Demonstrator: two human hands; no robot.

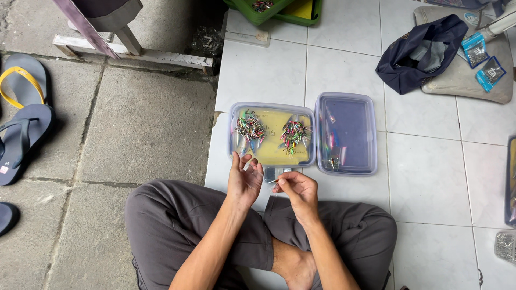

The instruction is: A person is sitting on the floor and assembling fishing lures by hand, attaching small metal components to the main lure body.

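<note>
Between hands, tiny pinched item indistinct

We count two hands: a left hand and a right hand. Before them lie two clear trays, one with a yellow floor and one with a blue floor. In the yellow tray we see two heaps of bright lures, a left heap and a right heap; the single lures are too small and tangled to count. On the grey pavement we make out three sandals, one of them with yellow straps. One dark bag lies on a mat, with two small blue packets beside it. Two green baskets stand at the top edge.
</note>
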